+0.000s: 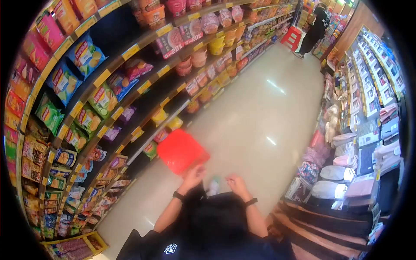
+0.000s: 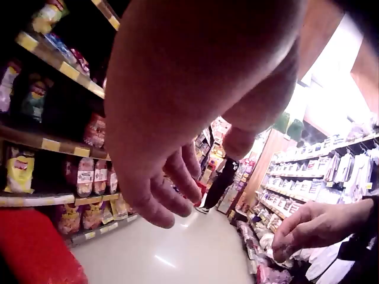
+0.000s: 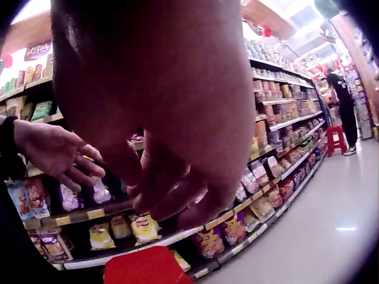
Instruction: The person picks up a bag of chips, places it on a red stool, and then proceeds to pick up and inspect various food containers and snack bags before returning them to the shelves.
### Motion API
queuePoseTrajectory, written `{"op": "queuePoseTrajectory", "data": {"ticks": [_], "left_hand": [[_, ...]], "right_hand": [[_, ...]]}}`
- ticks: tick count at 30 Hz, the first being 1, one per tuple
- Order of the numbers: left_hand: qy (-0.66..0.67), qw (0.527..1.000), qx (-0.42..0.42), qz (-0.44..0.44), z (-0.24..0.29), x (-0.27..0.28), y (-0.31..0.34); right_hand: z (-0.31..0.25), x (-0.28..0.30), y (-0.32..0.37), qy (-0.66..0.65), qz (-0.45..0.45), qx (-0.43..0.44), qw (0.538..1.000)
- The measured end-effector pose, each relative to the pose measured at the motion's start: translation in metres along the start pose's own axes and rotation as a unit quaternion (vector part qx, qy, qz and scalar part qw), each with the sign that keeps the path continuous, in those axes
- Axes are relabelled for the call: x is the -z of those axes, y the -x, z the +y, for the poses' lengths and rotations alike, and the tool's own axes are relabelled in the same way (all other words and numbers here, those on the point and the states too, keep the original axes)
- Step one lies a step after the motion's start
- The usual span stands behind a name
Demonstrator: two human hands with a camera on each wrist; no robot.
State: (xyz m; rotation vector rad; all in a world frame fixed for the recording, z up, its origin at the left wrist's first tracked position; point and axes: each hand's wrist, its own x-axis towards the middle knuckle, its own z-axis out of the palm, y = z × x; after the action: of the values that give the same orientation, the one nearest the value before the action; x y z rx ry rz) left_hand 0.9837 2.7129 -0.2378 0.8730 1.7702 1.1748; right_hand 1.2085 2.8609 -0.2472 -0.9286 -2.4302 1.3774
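Observation:
My left hand (image 1: 193,175) hangs in front of my body, by the near edge of a red plastic stool (image 1: 183,151), which it overlaps in the head view. Its fingers (image 2: 160,198) droop loosely in the left wrist view, with nothing between them. To the right, my right hand (image 1: 237,184) is held over the floor, its fingers (image 3: 172,198) loosely bent around nothing. Only the red seat shows of the stool in both wrist views. Between the hands, lower down, is a blurred white and green shape (image 1: 213,186).
Shelves of chip bags (image 1: 86,54) and cup noodles (image 1: 210,22) line the left side. Folded cloth goods (image 1: 331,189) fill the right-hand display. Down the pale floor (image 1: 255,104), a person in black (image 1: 317,28) stands beside another red stool (image 1: 292,38).

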Motion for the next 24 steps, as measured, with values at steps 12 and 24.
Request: {"op": "queuePoseTrajectory", "data": {"ticks": [12,24], "left_hand": [[-0.067,0.982,-0.085,-0.153,0.024,-0.051,-0.097],[0.039,0.998,-0.019,-0.049,0.018,-0.029,-0.296]], "right_hand": [[0.049,0.049,-0.047,-0.035,0.022,-0.079,0.996],[0.058,0.134,-0.257,0.024,-0.055,-0.028,0.998]]}}
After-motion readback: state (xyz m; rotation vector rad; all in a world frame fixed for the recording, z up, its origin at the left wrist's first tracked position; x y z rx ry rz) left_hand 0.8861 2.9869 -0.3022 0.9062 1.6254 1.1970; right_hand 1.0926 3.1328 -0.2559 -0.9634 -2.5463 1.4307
